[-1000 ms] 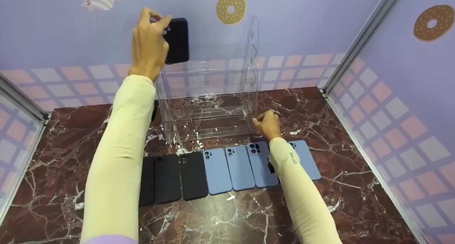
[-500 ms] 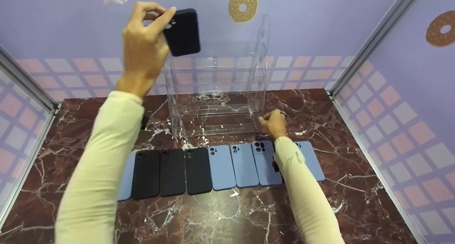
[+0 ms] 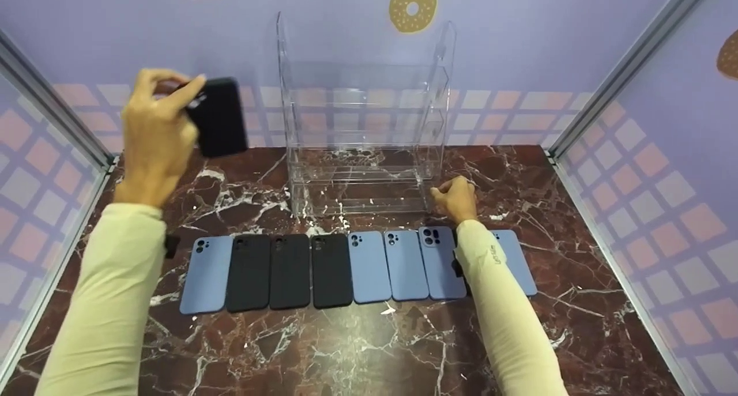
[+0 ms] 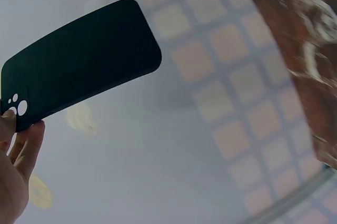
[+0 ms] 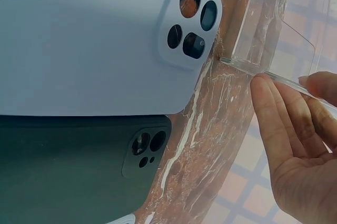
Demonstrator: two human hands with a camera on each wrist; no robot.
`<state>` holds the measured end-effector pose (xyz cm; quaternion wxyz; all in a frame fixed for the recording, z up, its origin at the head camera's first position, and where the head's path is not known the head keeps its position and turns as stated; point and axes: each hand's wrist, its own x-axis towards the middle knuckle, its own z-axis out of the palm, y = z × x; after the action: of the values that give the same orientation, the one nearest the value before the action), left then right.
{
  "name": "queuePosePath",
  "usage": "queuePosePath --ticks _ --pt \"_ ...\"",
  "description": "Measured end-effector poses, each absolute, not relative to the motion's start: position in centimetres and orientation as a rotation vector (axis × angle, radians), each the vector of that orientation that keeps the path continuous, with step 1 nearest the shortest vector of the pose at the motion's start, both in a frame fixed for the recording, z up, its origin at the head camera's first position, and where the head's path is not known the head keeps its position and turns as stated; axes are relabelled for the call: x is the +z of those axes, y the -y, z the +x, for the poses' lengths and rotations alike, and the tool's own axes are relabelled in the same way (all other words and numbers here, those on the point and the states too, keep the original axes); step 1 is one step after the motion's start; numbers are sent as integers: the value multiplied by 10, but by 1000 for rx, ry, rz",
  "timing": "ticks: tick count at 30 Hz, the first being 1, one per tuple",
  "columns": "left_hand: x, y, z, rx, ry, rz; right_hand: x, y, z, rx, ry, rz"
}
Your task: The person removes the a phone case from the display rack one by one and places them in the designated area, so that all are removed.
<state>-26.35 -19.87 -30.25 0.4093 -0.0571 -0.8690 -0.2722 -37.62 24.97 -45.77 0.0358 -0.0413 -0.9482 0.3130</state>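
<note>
My left hand (image 3: 155, 128) pinches a black phone case (image 3: 219, 119) by its camera-hole corner, up in the air left of a clear acrylic display rack (image 3: 360, 148). In the left wrist view, thumb and fingers grip the case (image 4: 84, 58) beside its lens openings. My right hand (image 3: 458, 200) is low at the rack's right side. The right wrist view shows thumb and fingers of the right hand (image 5: 300, 124) either side of the rack's clear edge (image 5: 284, 80). A row of blue and black cases, among them a blue case (image 3: 206, 275) at its left end, lies before the rack.
The cases lie on a dark red marbled tabletop (image 3: 346, 355). Behind stands a purple wall (image 3: 357, 15) with donut pictures; side panels rise left and right. My right sleeve (image 3: 501, 304) partly covers a dark case (image 5: 79, 166) and the blue case (image 3: 515, 263) at the row's right end.
My left hand has moved left and down with the black phone case, away from the rack's upper left, baring the blue case at the row's left end. My right hand stays at the rack.
</note>
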Motion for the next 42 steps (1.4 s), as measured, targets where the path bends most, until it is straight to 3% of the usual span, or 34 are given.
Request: queuePosePath --ticks 13,21,42 --pt "-376 292 -220 -743 2637 203 -454 -250 -375 959 2923 -110" --pt "-411 335 -205 -715 2912 181 -454 -249 -373 984 2890 -97" --pt "-472 343 -204 -730 3095 193 -458 -248 -373 963 2880 -96"
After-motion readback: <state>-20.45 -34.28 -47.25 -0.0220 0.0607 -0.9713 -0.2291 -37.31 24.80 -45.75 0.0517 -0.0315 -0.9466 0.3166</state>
